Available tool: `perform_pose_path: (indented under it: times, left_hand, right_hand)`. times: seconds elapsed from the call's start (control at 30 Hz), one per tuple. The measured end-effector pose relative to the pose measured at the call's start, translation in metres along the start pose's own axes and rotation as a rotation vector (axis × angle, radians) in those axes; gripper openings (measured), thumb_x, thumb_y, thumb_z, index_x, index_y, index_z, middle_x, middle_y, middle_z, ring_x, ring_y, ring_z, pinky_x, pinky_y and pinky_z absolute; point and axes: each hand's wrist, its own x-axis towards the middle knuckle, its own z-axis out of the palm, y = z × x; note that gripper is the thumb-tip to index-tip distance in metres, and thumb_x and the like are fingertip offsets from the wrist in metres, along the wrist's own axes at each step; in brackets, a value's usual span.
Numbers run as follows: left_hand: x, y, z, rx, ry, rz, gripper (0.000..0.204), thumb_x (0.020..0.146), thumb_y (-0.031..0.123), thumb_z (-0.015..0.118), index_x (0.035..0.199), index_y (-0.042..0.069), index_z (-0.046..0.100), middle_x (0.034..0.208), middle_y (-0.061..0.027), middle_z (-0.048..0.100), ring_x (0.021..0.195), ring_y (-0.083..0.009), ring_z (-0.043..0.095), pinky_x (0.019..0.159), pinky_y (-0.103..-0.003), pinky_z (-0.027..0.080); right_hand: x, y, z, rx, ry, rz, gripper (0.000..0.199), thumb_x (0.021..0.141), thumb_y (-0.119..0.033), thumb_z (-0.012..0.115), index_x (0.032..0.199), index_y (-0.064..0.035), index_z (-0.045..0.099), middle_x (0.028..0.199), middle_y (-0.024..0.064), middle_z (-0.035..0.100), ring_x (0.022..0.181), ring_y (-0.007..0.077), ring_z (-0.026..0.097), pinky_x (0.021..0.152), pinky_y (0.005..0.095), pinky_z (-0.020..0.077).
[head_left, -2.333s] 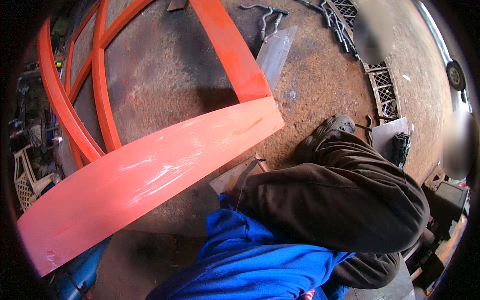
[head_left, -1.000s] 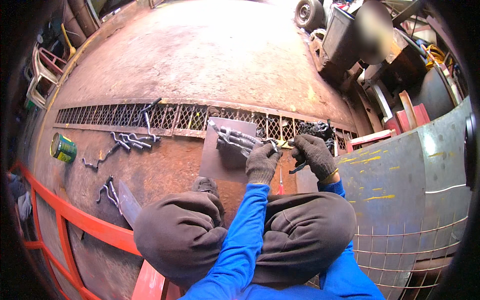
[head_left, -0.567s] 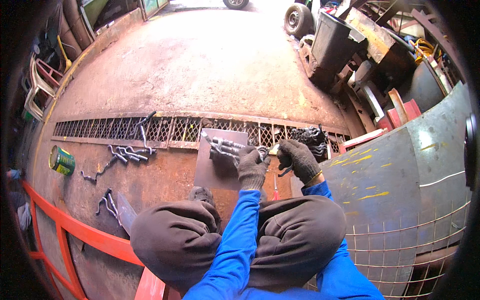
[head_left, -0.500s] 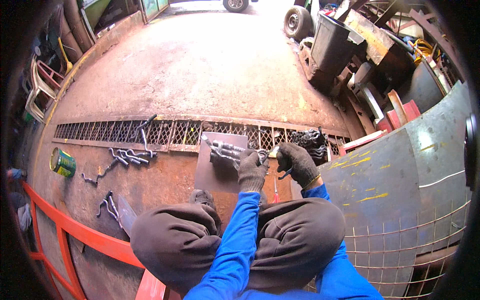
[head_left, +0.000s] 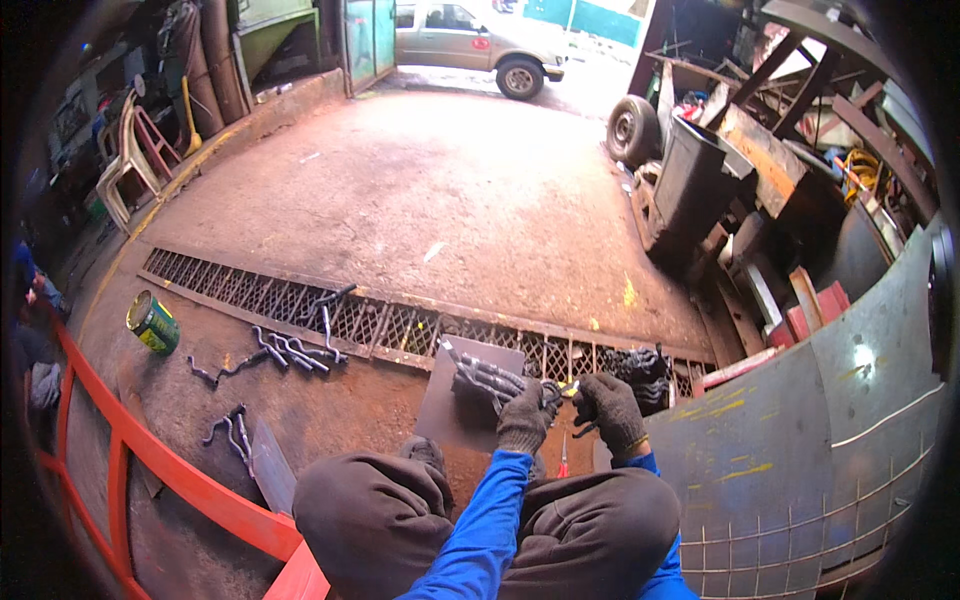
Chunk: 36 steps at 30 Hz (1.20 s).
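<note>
Bent metal tubes (head_left: 487, 378) are in the left grip (head_left: 522, 420), whose gloved fingers are closed around the bundle near its right end. I judge them stiff and hard to break; one piece should be light, but several together probably feel heavier and can roll over each other. Their smooth round sides may slip, although the knitted glove should help. A good place to hold seems to be around the whole bundle, close to the bends, where the curves should stop sliding.

In look, the tubes are grey with shiny and dark stretches, mostly straight and side by side to the upper left of this grip, with curled ends just at its right. They lie over a flat metal plate (head_left: 448, 418); whether all of them touch it, I cannot tell.

Just to the right, the right grip (head_left: 608, 412) has its fingers curled inward. A thin dark piece shows below it, but I cannot tell if the fingers are clamped on that.

Beyond the right grip, above it, a dark pile of bent pieces (head_left: 640, 368) rests at the drain grating (head_left: 395, 328). Well to the left of both grips are loose bent tubes (head_left: 290, 352).
</note>
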Motion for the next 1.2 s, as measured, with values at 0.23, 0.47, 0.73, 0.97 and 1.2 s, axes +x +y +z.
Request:
perform_pose_path:
  times: [0.23,0.47,0.73,0.97,1.2]
  left_hand:
    - [-0.004,0.004,-0.005,-0.038,0.074,0.128,0.032,0.091,0.032,0.068,0.097,0.004,0.052,0.085,-0.0236,0.065,0.086,-0.0441,0.064,0.069,-0.050,0.050]
    - [0.003,0.010,-0.021,-0.077,-0.166,0.012,0.025,0.085,0.023,0.072,0.101,0.007,0.060,0.092,-0.0195,0.068,0.090,-0.0399,0.066,0.075,-0.045,0.053]
    - [-0.007,-0.006,0.003,-0.111,0.016,0.116,0.027,0.086,0.021,0.070,0.106,0.007,0.058,0.100,-0.0213,0.066,0.096,-0.0422,0.064,0.077,-0.047,0.052]
    - [-0.009,0.003,0.005,-0.033,0.100,0.118,0.022,0.088,0.015,0.063,0.107,0.005,0.059,0.098,-0.0242,0.066,0.096,-0.0441,0.064,0.080,-0.051,0.051]
    - [0.009,0.012,-0.010,0.131,-0.145,-0.212,0.028,0.090,0.026,0.061,0.114,0.010,0.064,0.106,-0.0234,0.068,0.101,-0.0421,0.065,0.085,-0.050,0.052]
  right_hand:
    - [0.005,0.015,0.007,0.161,0.082,-0.134,0.026,0.097,-0.019,0.057,0.114,-0.0001,0.064,0.082,0.0088,0.066,0.064,0.0160,0.066,0.053,0.0323,0.0588]
    - [0.000,0.011,0.007,0.165,0.089,-0.151,0.023,0.096,-0.016,0.058,0.112,-0.0013,0.065,0.080,0.0081,0.066,0.065,0.0161,0.066,0.051,0.0333,0.0588]
    - [-0.002,0.012,0.014,0.153,-0.016,-0.137,0.023,0.097,-0.017,0.058,0.113,-0.0032,0.066,0.080,0.0070,0.066,0.065,0.0162,0.066,0.052,0.0325,0.0589]
    - [-0.007,0.004,0.021,0.058,0.028,-0.186,0.022,0.097,-0.016,0.057,0.112,-0.0006,0.065,0.077,0.0065,0.065,0.062,0.0149,0.064,0.052,0.0307,0.0572]
    - [-0.018,-0.008,0.025,-0.018,0.063,-0.192,0.024,0.098,-0.019,0.057,0.110,-0.0003,0.065,0.079,0.0078,0.066,0.062,0.0147,0.064,0.052,0.0288,0.0539]
